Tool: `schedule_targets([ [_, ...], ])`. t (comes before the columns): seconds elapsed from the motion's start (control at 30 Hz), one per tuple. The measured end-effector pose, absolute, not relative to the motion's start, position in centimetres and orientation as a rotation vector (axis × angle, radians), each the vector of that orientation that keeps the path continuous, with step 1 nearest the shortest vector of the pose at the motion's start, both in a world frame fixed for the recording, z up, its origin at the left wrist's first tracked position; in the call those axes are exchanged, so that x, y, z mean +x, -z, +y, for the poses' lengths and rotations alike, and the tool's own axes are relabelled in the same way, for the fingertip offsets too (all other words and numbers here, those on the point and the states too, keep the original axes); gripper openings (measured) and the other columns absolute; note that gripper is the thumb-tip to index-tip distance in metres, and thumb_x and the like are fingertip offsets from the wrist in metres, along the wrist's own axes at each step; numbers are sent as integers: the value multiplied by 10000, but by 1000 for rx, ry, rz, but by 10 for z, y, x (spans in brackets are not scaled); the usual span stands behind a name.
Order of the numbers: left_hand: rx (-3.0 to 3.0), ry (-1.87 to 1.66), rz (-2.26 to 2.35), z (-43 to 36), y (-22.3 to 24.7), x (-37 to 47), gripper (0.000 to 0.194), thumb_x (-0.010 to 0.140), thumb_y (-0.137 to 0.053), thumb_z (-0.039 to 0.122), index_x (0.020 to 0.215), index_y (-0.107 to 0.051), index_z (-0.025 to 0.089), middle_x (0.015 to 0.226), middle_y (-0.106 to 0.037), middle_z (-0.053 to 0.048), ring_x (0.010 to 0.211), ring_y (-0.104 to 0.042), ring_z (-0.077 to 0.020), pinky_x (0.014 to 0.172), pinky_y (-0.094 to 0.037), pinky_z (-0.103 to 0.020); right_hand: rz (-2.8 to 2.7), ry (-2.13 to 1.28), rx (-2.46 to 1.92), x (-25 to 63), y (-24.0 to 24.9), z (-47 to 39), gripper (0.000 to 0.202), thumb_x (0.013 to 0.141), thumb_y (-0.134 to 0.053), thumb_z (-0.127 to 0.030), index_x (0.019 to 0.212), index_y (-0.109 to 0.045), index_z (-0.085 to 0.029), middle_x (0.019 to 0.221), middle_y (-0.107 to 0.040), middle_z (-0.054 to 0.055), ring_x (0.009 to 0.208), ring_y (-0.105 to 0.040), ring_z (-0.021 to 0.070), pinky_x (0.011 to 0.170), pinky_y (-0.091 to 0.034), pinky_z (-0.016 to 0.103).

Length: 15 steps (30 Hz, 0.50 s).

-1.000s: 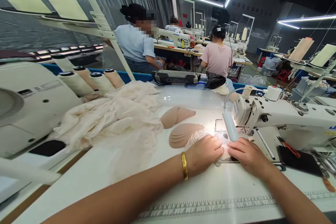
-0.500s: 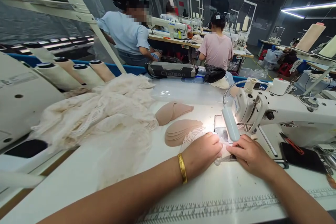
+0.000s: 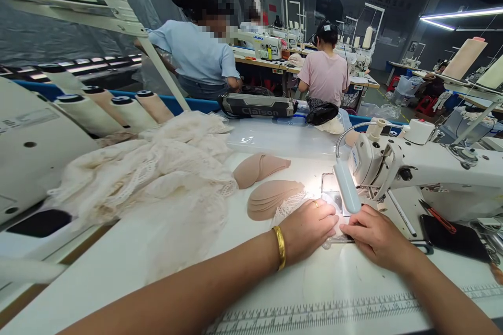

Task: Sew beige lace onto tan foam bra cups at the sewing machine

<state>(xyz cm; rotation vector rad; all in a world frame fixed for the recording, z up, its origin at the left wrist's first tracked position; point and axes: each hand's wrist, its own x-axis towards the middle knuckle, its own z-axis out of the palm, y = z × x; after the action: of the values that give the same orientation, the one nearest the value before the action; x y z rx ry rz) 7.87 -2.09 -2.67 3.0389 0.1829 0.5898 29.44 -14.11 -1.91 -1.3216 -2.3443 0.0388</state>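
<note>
At the plate of a white sewing machine, a piece of white lace fabric lies under my hands. My left hand, with a ring and a gold bracelet, has its fingers closed on the lace near the needle area. My right hand grips the fabric's right edge, thumb and fingers pinched together. A lamp head on a bendable neck hides the needle. Beside my left hand sits a stack of beige bra cup pads, with more beige pads behind it.
A heap of cream lace fabric covers the table's left. Thread cones stand behind it. Right of the machine bed lie red-handled snips on a black phone-like slab. A ruler strip runs along the front edge. Co-workers sit ahead.
My left hand has slid slightly right, closer to the right hand, with the fabric under it. My right hand has barely moved. A co-worker in blue ahead has shifted right.
</note>
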Motion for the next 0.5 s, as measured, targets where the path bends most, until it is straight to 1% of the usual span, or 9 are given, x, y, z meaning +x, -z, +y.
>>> schedule_targets([
  [0.13, 3009, -602, 176, -21, 28, 79, 119, 993, -545, 211, 926, -633, 167, 892, -646, -50, 800, -570, -214, 743, -429, -341, -2336, -58, -1296, 294, 18, -142, 346, 918, -490, -4, 1134, -651, -221, 1027, -680, 52, 906, -521, 207, 759, -461, 326],
  [0.23, 2999, -586, 168, -19, 29, 79, 122, 1001, -545, 223, 966, -650, 172, 893, -664, -46, 809, -580, -214, 769, -436, -350, -2334, -48, -1266, 294, 19, -142, 342, 927, -497, -6, 1153, -641, -218, 1106, -703, 52, 962, -541, 211, 786, -476, 330],
  [0.37, 3026, -568, 138, -12, 30, 84, 125, 1001, -553, 232, 999, -665, 177, 906, -684, -46, 841, -602, -220, 796, -444, -364, -2320, -22, -1291, 294, 20, -140, 305, 952, -488, -31, 1148, -639, -211, 1083, -715, 51, 928, -551, 210, 769, -481, 334],
  [0.5, 3047, -559, 69, 3, 31, 91, 159, 1020, -534, 238, 967, -669, 174, 958, -707, -56, 898, -616, -234, 828, -443, -380, -2288, 26, -1358, 295, 26, -137, 287, 940, -495, -38, 1110, -647, -213, 1029, -708, 56, 904, -565, 224, 719, -472, 337],
])
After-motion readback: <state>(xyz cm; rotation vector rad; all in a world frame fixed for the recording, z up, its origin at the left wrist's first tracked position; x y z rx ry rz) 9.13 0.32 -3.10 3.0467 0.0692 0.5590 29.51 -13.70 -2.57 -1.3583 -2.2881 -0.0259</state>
